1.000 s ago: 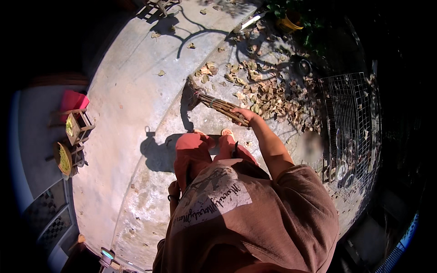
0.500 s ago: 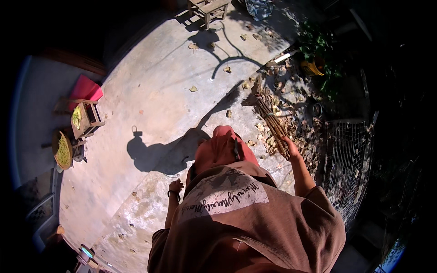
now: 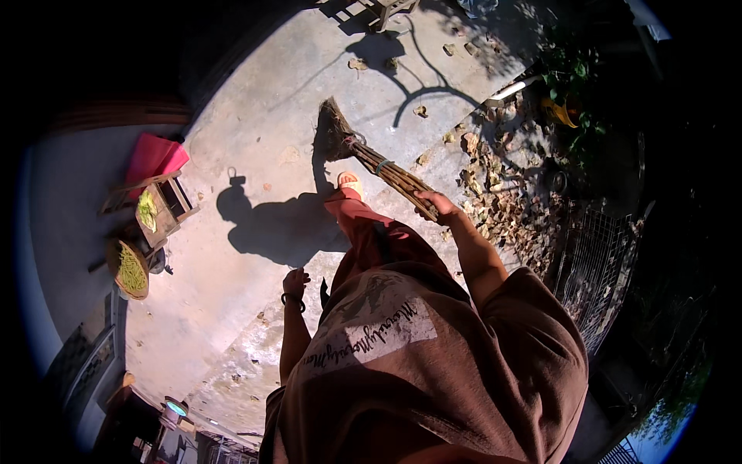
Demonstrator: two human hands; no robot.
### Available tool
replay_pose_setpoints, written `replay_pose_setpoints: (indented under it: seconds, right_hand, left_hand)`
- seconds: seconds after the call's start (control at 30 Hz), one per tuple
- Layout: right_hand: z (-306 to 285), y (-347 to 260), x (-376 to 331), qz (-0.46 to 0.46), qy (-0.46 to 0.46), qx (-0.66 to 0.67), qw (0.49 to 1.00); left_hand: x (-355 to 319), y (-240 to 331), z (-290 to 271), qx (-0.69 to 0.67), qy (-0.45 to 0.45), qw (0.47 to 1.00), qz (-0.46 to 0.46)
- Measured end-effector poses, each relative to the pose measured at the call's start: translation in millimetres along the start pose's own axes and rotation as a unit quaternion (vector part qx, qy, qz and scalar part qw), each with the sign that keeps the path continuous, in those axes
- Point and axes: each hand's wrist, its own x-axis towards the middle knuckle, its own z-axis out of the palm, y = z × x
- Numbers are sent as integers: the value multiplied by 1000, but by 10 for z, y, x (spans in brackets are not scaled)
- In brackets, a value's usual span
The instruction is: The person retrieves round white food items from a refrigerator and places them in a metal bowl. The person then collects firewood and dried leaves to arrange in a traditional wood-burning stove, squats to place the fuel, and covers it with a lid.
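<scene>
My right hand (image 3: pixel 437 206) is wrapped round the handle end of a broom (image 3: pixel 393 176), a bundle of brown sticks tied with a band. Its dark fan-shaped bristle head points up and left, over the concrete just beyond my sandalled foot (image 3: pixel 349 182). At my left side, my left hand (image 3: pixel 295 280) hangs low with curled fingers, and I see nothing in it. A dark bracelet circles that wrist.
Dry leaves (image 3: pixel 502 166) cover the ground at right, beside a wire cage (image 3: pixel 595 263). At left stand a wooden stool (image 3: pixel 164 209) with yellow-green produce, a round basket (image 3: pixel 131 271) of green pods and a pink container (image 3: pixel 154 158). Another wooden stool (image 3: pixel 386 9) is at the top.
The broom has swung left from the leaf-covered edge to the concrete ahead of me, my right hand moving left and up with it. My foot now shows forward; my left hand has risen slightly.
</scene>
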Motion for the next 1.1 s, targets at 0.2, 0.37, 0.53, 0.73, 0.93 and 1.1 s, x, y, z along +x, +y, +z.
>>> replay_pose_setpoints:
  seconds: [0.2, 0.37, 0.53, 0.73, 0.93, 1.1]
  right_hand:
    - [-514, -291, -1048, -8, 151, 24, 988]
    - [-264, -1294, -1145, -59, 195, 15, 979]
    - [304, -2735, 106, -103, 46, 93, 989]
    - [652, -4462, 1838, -178, -7, 198, 964]
    - [32, -4347, 2242, -130, 3, 472, 872]
    - [-287, -3386, 685, -80, 153, 500, 849]
  left_hand:
    - [-49, 1032, -657, -43, 56, 997, 7]
    - [196, 1940, -628, 19, 14, 997, -68]
    - [803, 2538, -813, 376, -127, 907, 144]
    - [1371, 4475, -861, 364, -133, 907, 165]
    - [2037, 6568, -594, 280, -76, 955, 65]
    - [2538, 7445, -128, 332, -108, 934, 73]
